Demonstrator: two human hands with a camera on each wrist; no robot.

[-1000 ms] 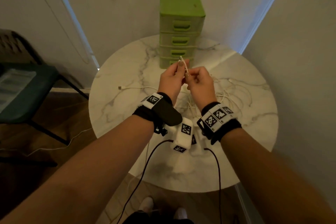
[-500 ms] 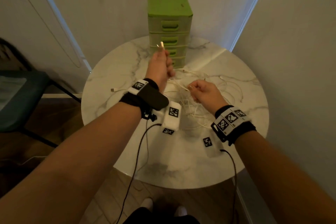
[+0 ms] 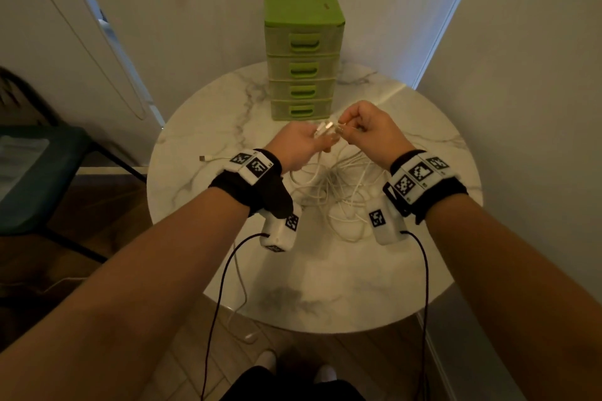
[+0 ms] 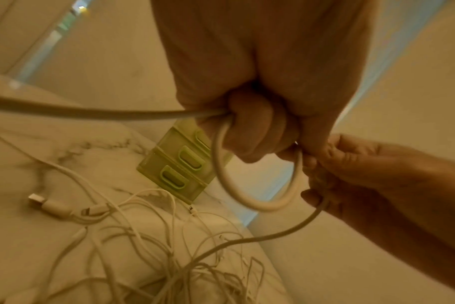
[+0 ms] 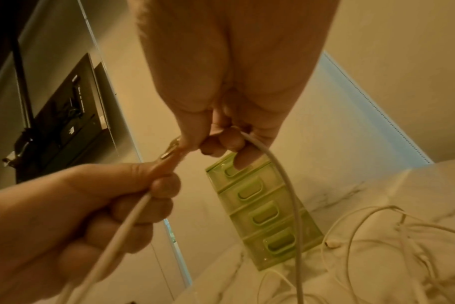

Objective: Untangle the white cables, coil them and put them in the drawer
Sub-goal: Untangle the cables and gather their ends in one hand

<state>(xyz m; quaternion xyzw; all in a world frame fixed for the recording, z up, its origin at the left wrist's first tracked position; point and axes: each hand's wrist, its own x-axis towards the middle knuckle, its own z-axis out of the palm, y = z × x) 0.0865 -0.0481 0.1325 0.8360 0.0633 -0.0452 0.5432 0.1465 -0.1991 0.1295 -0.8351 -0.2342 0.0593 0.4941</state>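
Note:
A white cable (image 4: pixel 247 197) runs between both hands above the round marble table (image 3: pixel 325 286). My left hand (image 3: pixel 321 140) grips it in curled fingers, and a small loop hangs below the fist (image 4: pixel 260 133). My right hand (image 3: pixel 345 130) pinches the same cable (image 5: pixel 286 185) just beside the left hand, near its plug end. The rest of the white cables (image 3: pixel 338 192) lie tangled on the table under the hands. Behind them stands a green drawer unit (image 3: pixel 301 52) with all its drawers closed.
A loose USB plug (image 3: pixel 203 158) lies on the table to the left. One cable (image 3: pixel 241 303) hangs over the front edge down to the floor. A dark chair (image 3: pixel 32 172) stands left of the table, and walls close in behind and on the right.
My left hand came down from its raised position and my right hand rose to meet it. The held cable now forms a small loop between them.

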